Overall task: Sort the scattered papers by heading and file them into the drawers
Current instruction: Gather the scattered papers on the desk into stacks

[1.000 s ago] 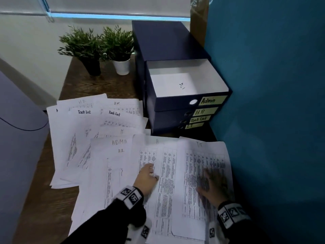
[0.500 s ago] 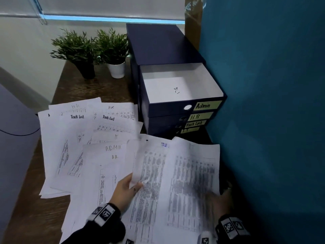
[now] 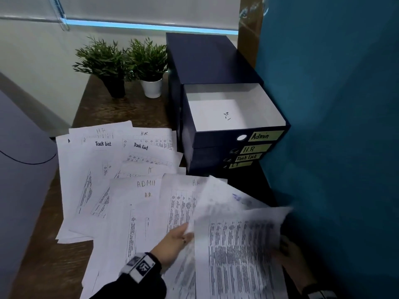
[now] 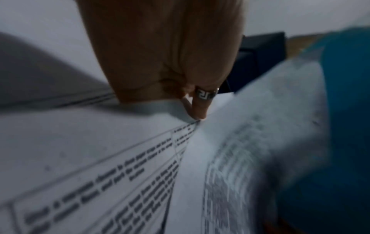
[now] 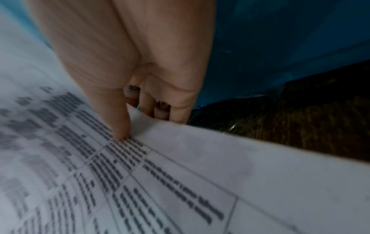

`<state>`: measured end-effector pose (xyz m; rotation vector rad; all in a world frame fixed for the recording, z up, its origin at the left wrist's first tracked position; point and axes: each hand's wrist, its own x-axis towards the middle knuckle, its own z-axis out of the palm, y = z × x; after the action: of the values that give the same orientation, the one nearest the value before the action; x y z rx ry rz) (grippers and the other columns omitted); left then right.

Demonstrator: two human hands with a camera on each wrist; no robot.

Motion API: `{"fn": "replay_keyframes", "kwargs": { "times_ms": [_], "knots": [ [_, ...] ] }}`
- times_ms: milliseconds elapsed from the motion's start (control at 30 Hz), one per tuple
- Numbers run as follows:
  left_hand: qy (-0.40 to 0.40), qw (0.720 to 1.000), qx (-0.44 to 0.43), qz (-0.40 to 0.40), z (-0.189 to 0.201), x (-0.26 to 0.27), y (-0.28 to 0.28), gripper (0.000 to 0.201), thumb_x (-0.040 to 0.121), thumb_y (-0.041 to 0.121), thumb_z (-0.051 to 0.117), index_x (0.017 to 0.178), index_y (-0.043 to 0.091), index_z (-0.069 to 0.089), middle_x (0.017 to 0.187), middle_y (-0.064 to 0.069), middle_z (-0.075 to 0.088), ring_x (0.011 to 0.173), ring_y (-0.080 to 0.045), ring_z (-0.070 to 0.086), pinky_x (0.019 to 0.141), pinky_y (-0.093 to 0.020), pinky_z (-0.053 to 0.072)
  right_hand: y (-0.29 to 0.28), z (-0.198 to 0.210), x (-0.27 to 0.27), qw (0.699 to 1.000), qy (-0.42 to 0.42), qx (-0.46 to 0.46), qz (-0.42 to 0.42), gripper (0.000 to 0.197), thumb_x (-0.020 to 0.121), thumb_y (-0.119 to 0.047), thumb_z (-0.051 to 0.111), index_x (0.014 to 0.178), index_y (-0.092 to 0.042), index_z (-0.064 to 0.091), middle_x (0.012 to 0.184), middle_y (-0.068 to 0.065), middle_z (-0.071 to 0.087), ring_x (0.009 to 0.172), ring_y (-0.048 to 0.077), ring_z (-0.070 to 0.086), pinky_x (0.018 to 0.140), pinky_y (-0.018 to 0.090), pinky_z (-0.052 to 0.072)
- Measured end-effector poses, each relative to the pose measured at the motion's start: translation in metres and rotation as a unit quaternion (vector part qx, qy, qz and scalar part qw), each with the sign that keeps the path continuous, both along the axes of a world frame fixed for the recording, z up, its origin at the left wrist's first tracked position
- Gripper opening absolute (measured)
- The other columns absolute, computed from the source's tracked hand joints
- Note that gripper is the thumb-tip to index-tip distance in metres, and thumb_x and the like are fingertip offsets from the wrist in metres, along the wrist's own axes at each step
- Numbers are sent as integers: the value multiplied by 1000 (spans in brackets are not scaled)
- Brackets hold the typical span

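Observation:
Printed papers [image 3: 121, 175] headed HR, Task List, IT and ADMIN lie fanned over the wooden desk [image 3: 51, 266]. A dark blue drawer unit [image 3: 207, 59] stands at the back right; its top drawer [image 3: 228, 113], labelled Admin, is pulled out with one sheet inside. Below it are drawers labelled HR, Task List and IT. My left hand [image 3: 179, 236] pinches the left edge of a blurred sheet [image 3: 216, 203] lifted off the pile [image 4: 192, 110]. My right hand [image 3: 287, 251] pinches the right edge of a printed sheet [image 3: 239, 251], thumb on top, fingers beneath [image 5: 128, 126].
Two potted plants, one in a black pot [image 3: 114, 87] and one in a white pot [image 3: 152, 88], stand at the back of the desk. A teal partition [image 3: 334, 126] runs close along the right side. A grey surface [image 3: 19, 169] borders the desk on the left.
Both hands went from lying flat on the near sheets to gripping their edges. The two sheets have lifted off the pile and swung toward me and to the right.

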<state>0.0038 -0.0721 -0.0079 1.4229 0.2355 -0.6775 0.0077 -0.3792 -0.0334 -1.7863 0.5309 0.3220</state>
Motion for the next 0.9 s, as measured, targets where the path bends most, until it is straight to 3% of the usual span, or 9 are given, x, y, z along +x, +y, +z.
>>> {"fn": "replay_keyframes", "kwargs": {
  "times_ms": [133,200,267,367,467,567,700,800,900],
  "knots": [
    [-106,971,214,-6,-21,9,-18,21,94,25,46,106,31,63,121,3,59,113,-18,53,104,-45,41,7,-24,4,994,11,-106,33,10,91,4,48,90,1,58,77,9,63,78,24,61,60,19,46],
    [-116,911,391,58,-25,16,-9,35,89,28,54,124,33,53,140,5,42,129,-24,39,110,-48,32,9,-34,4,986,26,-158,49,15,90,-4,53,102,6,58,92,19,65,92,30,60,76,26,47],
    [-69,877,454,141,-29,20,6,60,85,17,61,139,22,36,150,-4,28,135,-30,27,111,-48,26,11,-38,4,978,47,-197,58,34,89,-11,57,118,6,54,114,22,61,108,34,57,91,34,44],
    [-40,907,354,223,-31,22,20,69,81,-5,56,142,10,27,135,-16,39,118,-33,42,104,-43,37,17,-36,7,972,67,-216,67,46,88,-13,59,129,3,46,130,19,53,122,34,48,100,37,39],
    [-74,927,296,217,-30,24,23,56,79,-17,43,131,3,41,106,-11,50,77,-17,51,71,-22,44,19,-35,9,974,85,-202,49,48,87,-11,61,130,3,45,132,20,52,123,35,47,102,38,38],
    [-110,928,312,169,-26,22,21,45,81,-12,51,123,3,51,115,-15,53,79,-12,49,67,-7,41,18,-36,11,973,86,-208,46,46,86,-9,62,127,5,47,129,22,54,120,35,49,102,41,40],
    [-79,944,299,111,-26,19,14,57,81,2,64,132,10,40,114,-6,53,89,-17,54,81,-22,47,20,-34,12,969,91,-225,52,46,87,-12,61,128,4,47,130,21,54,121,35,49,101,40,40],
    [-78,955,271,91,-29,20,12,39,83,-1,58,119,11,50,74,5,54,64,-9,51,63,-14,45,21,-32,11,967,96,-230,60,46,87,-13,61,128,2,48,128,20,55,118,35,51,100,42,43],
    [-65,972,210,79,-31,19,11,35,87,-3,50,113,20,52,68,-4,58,64,-12,52,64,-16,48,21,-31,11,965,94,-236,68,43,86,-14,61,125,2,50,125,21,57,115,35,53,99,40,43]
  ]
}}
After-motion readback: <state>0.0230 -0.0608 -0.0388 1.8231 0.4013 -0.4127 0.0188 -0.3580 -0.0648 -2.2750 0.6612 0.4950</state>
